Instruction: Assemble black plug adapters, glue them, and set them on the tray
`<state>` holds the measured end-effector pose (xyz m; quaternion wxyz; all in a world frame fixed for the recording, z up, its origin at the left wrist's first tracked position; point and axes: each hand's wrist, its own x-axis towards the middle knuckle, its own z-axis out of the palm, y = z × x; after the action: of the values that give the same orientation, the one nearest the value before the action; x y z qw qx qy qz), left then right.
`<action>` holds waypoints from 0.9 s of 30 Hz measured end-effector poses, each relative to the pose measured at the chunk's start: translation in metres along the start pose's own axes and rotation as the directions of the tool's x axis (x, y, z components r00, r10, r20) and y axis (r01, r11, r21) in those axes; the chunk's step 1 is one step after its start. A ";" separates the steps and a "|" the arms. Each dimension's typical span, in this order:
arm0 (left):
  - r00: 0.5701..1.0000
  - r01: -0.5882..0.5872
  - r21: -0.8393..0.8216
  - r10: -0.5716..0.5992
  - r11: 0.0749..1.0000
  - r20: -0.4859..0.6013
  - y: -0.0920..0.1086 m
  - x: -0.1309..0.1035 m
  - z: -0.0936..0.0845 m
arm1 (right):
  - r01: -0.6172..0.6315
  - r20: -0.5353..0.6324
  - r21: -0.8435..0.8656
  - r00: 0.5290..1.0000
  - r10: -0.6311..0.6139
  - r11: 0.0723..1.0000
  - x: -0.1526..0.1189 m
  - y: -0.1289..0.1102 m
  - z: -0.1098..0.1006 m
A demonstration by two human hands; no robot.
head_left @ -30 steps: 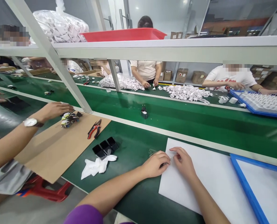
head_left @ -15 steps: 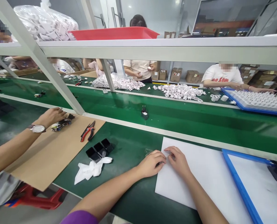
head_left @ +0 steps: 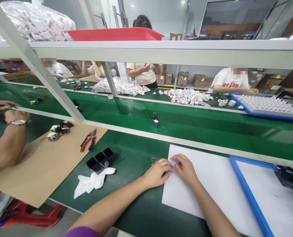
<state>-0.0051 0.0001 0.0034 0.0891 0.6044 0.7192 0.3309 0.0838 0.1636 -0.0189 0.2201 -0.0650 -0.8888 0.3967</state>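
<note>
step: likely fine two-handed work | left hand [head_left: 158, 172], right hand [head_left: 185, 169] curled, near-meeting at white sheet's [head_left: 210, 184] left edge, tabletop [head_left: 136, 210] | grasp: can't tell | next: probably calls for steady fingers

Just below centre, whatever lies between the fingertips of the left hand [head_left: 157, 173] and right hand [head_left: 185, 169] is too small to tell. The left hand partly hides a clear piece [head_left: 154, 160]. At lower right, the frame's edge cuts off a blue-rimmed tray [head_left: 250, 194] and black parts [head_left: 286, 176]. At upper left, the top edge crops a plastic bag [head_left: 38, 26]. At top centre, a red tray [head_left: 117, 34] hides part of a co-worker [head_left: 142, 21].
</note>
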 end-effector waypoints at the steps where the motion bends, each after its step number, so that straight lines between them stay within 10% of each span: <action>1: 1.000 0.002 0.001 -0.002 1.000 0.001 0.000 0.000 0.000 | -0.001 0.000 0.001 1.000 0.001 1.000 0.000 0.001 0.000; 27: 1.000 0.009 0.014 -0.010 1.000 0.017 0.002 0.002 -0.003 | 0.000 -0.005 0.016 1.000 0.000 1.000 0.002 0.002 0.002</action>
<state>-0.0053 0.0006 0.0078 0.0927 0.6043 0.7235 0.3205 0.0804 0.1642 -0.0212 0.2230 -0.0640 -0.8850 0.4036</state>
